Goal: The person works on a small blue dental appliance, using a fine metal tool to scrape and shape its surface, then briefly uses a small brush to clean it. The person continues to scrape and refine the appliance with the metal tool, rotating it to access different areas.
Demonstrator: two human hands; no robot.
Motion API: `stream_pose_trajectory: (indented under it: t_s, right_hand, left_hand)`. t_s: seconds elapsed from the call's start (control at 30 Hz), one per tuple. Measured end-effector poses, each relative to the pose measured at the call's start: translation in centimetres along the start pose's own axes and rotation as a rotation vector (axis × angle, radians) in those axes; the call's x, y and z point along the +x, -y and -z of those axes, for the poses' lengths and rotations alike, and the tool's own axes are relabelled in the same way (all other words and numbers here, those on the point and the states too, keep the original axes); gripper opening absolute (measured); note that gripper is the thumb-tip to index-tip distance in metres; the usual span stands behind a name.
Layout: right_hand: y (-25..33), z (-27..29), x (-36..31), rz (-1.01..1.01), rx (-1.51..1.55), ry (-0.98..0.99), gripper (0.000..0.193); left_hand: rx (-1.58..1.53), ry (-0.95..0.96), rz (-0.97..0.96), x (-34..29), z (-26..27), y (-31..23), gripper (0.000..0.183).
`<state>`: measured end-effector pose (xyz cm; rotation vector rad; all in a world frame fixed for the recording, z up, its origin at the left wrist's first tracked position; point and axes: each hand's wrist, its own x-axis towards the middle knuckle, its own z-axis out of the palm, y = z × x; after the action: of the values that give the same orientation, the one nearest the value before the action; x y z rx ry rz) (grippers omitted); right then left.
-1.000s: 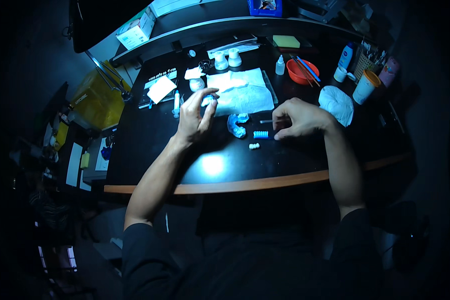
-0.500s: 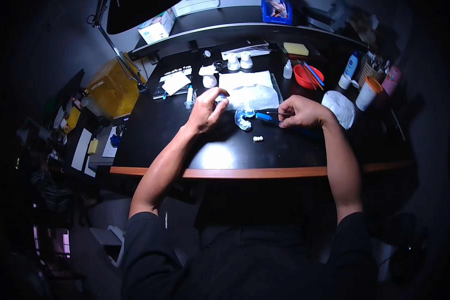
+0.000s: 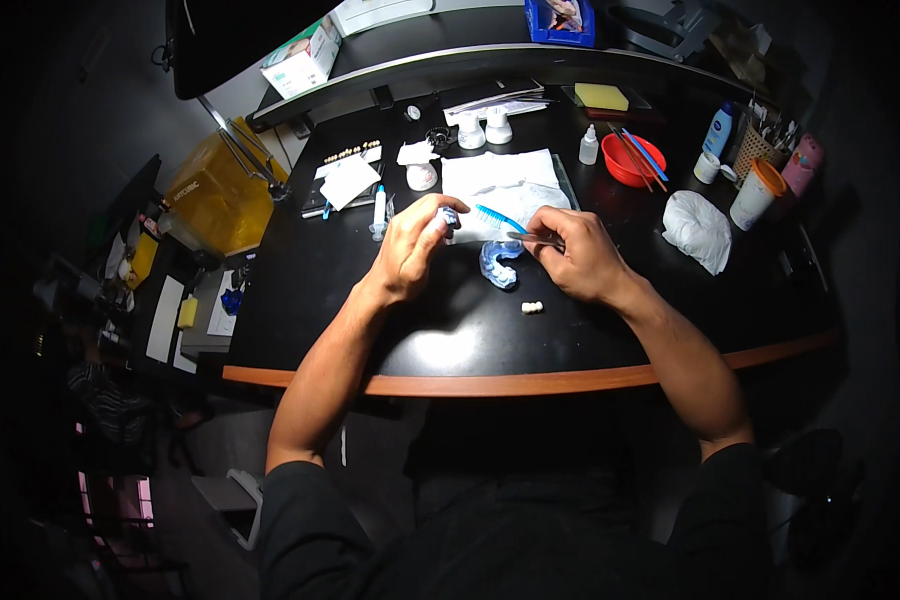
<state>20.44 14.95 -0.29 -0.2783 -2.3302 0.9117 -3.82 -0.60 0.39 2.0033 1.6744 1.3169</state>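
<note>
Hand positions at a black bench (image 3: 290,300) with a brown wooden front edge. The fingers of the left hand (image 3: 410,250) pinch a small blue-and-white moulded piece (image 3: 450,217), raised above the bench. The fingers of the right hand (image 3: 578,255) are closed on a bright blue bristled brush (image 3: 500,218), whose head points toward the moulded piece, just beside it but apart; a slim grey metallic shaft (image 3: 542,240) shows at the same fingers. Behind both hands lies a white paper sheet (image 3: 500,170). A blue horseshoe-shaped moulded form (image 3: 495,265) rests on the bench between the hands; nearer the front edge lies a small cream-white lobed block (image 3: 532,308). Right of the sheet stand a white dropper bottle (image 3: 589,150) and a round red bowl (image 3: 625,180).
</note>
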Motion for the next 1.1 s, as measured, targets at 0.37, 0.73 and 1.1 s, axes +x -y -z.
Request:
stream_pose_trajectory:
  t_s: [0.37, 0.73, 1.1]
  right_hand:
    - [0.9, 0.0, 0.2, 0.131, -0.020, -0.132, 0.010]
    - [0.0, 1.7, 0.1, 0.206, -0.081, 0.048, 0.013]
    - [-0.5, 2.8, 0.3, 0.175, -0.151, 0.142, 0.019]
  left_hand:
    - [0.074, -0.033, -0.108, 0.2, -1.1, -0.5, 0.037]
    - [0.061, -0.036, -0.157, 0.1, -1.2, 0.4, 0.038]
    - [0.122, -0.053, -0.151, 0.4, -0.9, -0.3, 0.037]
